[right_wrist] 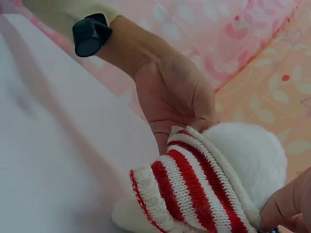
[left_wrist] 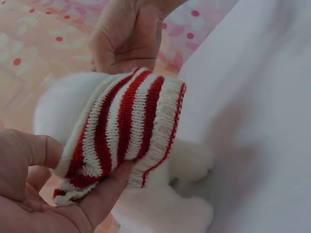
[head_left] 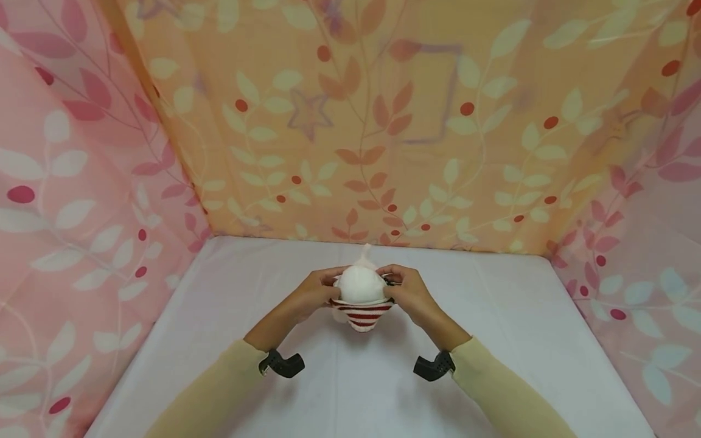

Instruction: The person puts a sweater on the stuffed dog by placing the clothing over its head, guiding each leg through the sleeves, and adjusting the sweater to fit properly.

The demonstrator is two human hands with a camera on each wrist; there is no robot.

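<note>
A white plush toy point(head_left: 361, 285) is held up above the white table, between both hands. Round it sits a red-and-white striped knit garment point(left_wrist: 126, 121) with a cream edge, its striped part hanging to a point on the near side in the head view. My left hand point(head_left: 313, 297) pinches the garment's edge on the left, thumb on top and fingers beneath. On the opposite side my right hand point(head_left: 409, 295) pinches the same edge, its thumb point(right_wrist: 279, 206) against the cream band. White plush limbs point(left_wrist: 189, 208) show below the knit in the left wrist view.
A white-covered table point(head_left: 350, 389) lies under the hands. Orange leaf-print cloth point(head_left: 350, 121) hangs behind it, with pink leaf-print cloth point(head_left: 66, 243) on the left and more pink cloth point(head_left: 646, 292) on the right. Black wrist cameras point(head_left: 285, 365) sit on both wrists.
</note>
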